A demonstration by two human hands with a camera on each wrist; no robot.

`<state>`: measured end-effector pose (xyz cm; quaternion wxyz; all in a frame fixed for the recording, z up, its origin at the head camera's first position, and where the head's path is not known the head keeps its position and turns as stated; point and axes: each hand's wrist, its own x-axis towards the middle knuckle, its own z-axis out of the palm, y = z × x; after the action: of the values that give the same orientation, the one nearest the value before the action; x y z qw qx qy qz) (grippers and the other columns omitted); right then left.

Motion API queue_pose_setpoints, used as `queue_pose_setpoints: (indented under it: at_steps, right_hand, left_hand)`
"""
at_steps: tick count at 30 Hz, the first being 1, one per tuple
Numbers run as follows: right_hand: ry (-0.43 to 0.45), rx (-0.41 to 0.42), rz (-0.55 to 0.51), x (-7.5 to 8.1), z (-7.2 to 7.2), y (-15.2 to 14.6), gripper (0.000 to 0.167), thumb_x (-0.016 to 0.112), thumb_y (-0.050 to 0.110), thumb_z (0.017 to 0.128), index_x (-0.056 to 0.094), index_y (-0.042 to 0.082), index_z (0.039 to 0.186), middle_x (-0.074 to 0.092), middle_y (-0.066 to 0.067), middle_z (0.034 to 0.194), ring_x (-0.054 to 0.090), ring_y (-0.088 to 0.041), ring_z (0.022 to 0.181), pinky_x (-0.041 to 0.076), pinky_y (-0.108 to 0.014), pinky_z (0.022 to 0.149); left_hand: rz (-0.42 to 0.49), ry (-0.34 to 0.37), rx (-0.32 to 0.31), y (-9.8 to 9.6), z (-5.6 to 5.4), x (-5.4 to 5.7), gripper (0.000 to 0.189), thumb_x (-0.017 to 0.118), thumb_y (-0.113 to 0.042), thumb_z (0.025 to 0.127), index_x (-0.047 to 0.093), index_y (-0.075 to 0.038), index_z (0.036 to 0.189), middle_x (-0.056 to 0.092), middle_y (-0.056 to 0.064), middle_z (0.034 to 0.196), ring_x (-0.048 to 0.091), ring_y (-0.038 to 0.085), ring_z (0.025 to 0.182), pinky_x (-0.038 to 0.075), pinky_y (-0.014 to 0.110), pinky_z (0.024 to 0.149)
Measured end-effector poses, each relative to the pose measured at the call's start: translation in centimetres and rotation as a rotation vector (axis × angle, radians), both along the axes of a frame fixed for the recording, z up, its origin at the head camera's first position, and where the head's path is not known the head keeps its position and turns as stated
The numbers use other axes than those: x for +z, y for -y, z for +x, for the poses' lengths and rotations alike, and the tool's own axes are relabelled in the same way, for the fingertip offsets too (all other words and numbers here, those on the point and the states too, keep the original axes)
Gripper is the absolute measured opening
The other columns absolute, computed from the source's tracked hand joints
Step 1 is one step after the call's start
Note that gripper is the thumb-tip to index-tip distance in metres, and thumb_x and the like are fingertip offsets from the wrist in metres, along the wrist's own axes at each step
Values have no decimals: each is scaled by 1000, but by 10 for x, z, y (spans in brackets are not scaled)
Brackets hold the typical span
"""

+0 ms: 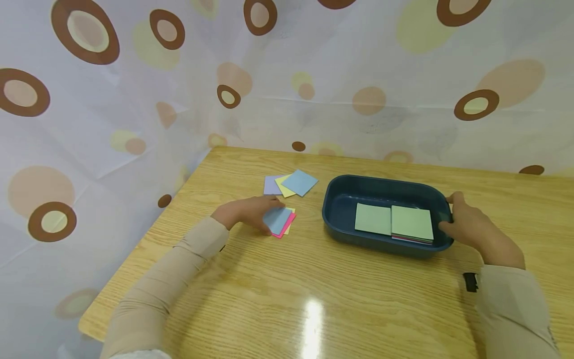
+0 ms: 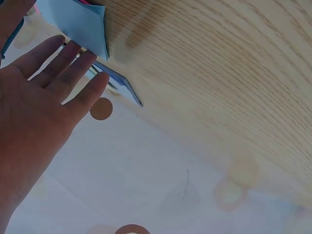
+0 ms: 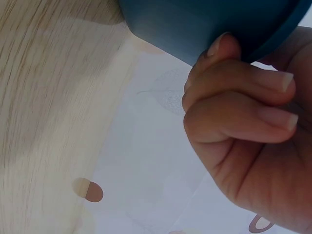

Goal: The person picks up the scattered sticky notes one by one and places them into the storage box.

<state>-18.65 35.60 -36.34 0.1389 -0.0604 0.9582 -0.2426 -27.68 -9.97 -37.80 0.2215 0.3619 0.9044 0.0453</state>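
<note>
My left hand (image 1: 254, 211) is at a small stack of square paper notes (image 1: 279, 221), blue on top with pink and yellow showing beneath. In the left wrist view its fingers are fairly straight, their tips by the edge of the blue note (image 2: 78, 22). Whether they press on it is unclear. With the right hand (image 1: 468, 224) I grip the right end of a dark blue plastic basin (image 1: 381, 182), thumb at the rim and fingers curled outside, as the right wrist view shows. Inside the basin lie a pale green note stack (image 1: 373, 219) and a taller stack (image 1: 411, 223).
Behind the left hand, purple, yellow and blue notes (image 1: 300, 183) lie fanned out. A small black object (image 1: 471, 282) is beside the right sleeve. The wooden table (image 1: 251, 299) meets a patterned sheet (image 1: 287, 99) at its back and left edges.
</note>
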Motion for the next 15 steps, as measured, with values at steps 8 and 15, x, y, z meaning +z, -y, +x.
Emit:
queue_pose_setpoints:
  at_steps: [8, 15]
  right_hand:
    - [-6, 5, 0, 1, 1, 0, 63, 49, 9, 95, 7, -22, 130, 46, -6, 59, 45, -19, 51, 36, -35, 53]
    - [-4, 7, 5, 1, 0, 0, 63, 49, 10, 95, 6, -22, 130, 46, -6, 59, 44, -19, 51, 36, -34, 52]
  left_hand:
    - [-10, -14, 31, -2, 4, 3, 73, 77, -29, 82, 43, -7, 143, 41, 14, 139, 46, 28, 117, 37, 41, 103]
    - [-14, -39, 18, -1, 4, 5, 72, 77, -33, 81, 46, -7, 141, 44, 13, 134, 49, 27, 113, 39, 41, 101]
